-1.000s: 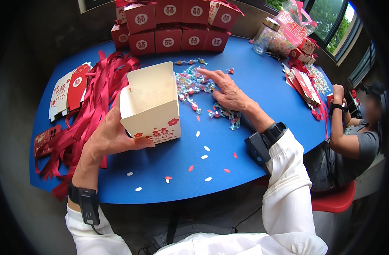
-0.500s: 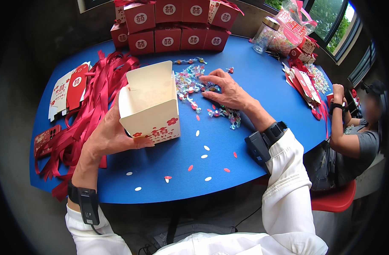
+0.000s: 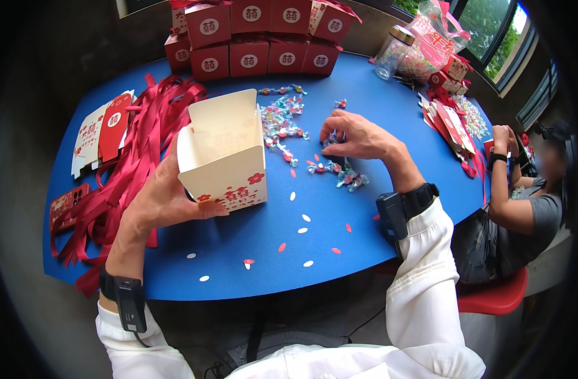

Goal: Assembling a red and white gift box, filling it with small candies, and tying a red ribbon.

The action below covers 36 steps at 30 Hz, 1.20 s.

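My left hand (image 3: 166,196) grips an open gift box (image 3: 222,167), cream with red flowers and characters, by its left side and lower front edge. Its lid flap stands up at the back, and the part of the inside that shows is bare. To the box's right, my right hand (image 3: 361,139) is curled over wrapped candies, some of which show between the fingers. A loose heap of shiny candies (image 3: 281,120) lies between the box and that hand. More candies (image 3: 349,175) are just below the hand.
Red ribbons (image 3: 150,139) and flat box blanks (image 3: 102,132) lie at the left, beside a phone (image 3: 69,205). Finished red boxes (image 3: 249,57) are stacked at the back. A jar (image 3: 393,54) and candy bag (image 3: 428,44) stand far right. A co-worker (image 3: 522,196) sits at the right.
My right hand has moved right, away from the main candy heap, with its fingers drawn in around some candies. The left hand and the box have stayed nearly still.
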Motion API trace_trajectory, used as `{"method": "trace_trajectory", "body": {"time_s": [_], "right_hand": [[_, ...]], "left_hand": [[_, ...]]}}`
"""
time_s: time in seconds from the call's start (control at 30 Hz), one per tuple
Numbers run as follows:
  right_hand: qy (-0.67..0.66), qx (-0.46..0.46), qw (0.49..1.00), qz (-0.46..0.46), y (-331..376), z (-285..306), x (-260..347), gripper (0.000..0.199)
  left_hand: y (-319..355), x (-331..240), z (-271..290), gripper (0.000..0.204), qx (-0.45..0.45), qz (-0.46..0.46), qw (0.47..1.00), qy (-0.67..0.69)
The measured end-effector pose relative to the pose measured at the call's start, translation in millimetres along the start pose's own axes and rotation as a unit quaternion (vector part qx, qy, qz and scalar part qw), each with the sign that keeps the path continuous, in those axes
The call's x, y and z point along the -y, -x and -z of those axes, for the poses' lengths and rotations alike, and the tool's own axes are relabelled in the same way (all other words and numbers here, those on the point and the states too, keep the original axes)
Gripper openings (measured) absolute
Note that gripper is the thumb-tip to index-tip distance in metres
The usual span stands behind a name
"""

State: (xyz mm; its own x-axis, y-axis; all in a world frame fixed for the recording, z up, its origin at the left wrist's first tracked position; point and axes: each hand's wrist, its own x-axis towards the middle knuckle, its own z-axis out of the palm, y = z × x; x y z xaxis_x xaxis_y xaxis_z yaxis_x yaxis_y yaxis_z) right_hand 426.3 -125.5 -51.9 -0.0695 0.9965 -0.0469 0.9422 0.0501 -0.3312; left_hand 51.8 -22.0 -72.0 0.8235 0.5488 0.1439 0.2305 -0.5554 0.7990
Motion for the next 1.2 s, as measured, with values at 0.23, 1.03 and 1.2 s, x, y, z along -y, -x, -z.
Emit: {"method": "trace_trajectory", "body": {"time_s": [0.23, 1.03, 1.2], "right_hand": [[-0.108, 0.011, 0.994, 0.032, 7, 17, 15, 0.047], [-0.086, -0.068, 0.993, 0.042, -21, -42, 31, 0.029], [-0.080, -0.048, 0.994, 0.056, -16, -33, 31, 0.028]], "left_hand": [[3, 0, 1, 0.120, -0.005, 0.016, 1.000, -0.019], [1, 1, 1, 0.120, -0.002, -0.016, 1.000, -0.023], [0, 3, 1, 0.121, -0.001, -0.014, 1.000, -0.028]]}}
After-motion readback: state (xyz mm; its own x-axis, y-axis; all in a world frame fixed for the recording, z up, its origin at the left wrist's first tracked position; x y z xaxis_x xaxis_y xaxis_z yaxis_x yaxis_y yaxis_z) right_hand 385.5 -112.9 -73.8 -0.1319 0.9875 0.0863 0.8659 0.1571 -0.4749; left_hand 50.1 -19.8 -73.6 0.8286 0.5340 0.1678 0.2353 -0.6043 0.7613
